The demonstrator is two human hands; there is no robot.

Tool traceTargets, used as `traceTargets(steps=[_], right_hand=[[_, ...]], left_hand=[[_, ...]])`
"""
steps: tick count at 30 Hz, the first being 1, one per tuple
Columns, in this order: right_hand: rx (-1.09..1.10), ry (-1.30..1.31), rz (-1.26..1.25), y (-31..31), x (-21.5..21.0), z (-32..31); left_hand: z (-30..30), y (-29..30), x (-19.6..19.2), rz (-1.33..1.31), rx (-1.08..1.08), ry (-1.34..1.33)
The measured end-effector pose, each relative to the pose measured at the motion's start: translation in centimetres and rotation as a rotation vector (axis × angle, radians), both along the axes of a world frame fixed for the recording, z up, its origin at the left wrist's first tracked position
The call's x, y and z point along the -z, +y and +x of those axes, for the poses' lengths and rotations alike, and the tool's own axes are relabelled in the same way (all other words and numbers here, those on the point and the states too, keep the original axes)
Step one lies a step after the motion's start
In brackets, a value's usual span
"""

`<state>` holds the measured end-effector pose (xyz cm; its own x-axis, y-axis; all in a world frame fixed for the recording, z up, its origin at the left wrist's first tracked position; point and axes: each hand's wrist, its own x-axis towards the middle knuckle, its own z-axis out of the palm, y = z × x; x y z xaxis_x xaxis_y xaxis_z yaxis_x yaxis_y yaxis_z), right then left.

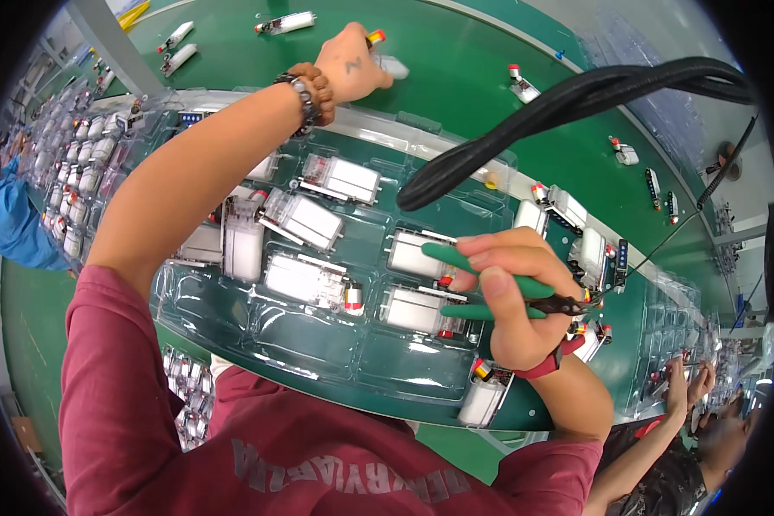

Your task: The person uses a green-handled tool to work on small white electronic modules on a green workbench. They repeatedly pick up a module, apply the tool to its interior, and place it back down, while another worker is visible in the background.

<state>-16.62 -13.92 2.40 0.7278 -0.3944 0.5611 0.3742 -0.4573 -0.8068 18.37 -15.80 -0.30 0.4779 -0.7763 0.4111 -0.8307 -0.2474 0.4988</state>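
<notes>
My left arm reaches across to the far green belt, where my left hand (353,67) closes on a small white device (390,66) with a red and yellow cylinder (376,38). Part of that device is hidden behind the fingers. Above the clear tray, my right hand (525,297) grips green-handled pliers (482,311), their dark jaws pointing right. Below and left of the pliers, white boxy devices (416,307) with clear frames lie in the tray's compartments. Another device (304,280) with a red and yellow cylinder sits further left in the tray.
A clear plastic tray (318,365) spans the green bench. Thick black cable (525,120) hangs across the upper right. More devices (285,23) lie along the belt, and some (483,397) beside the tray. Co-workers' hands (684,384) are at far right; a blue sleeve (17,215) is at left.
</notes>
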Motion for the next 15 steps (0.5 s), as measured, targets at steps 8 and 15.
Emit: traceTargets(steps=[8, 15], right_hand=[[-0.054, 0.045, -0.062, 0.2, -0.4, 0.1], [-0.177, -0.005, 0.018, 0.9, -0.8, -0.1]], left_hand=[[-0.7, -1.8, -2.1, 0.57, -0.086, -0.441], [-7.0, -11.6, -3.0, 0.155, 0.386, -0.552]])
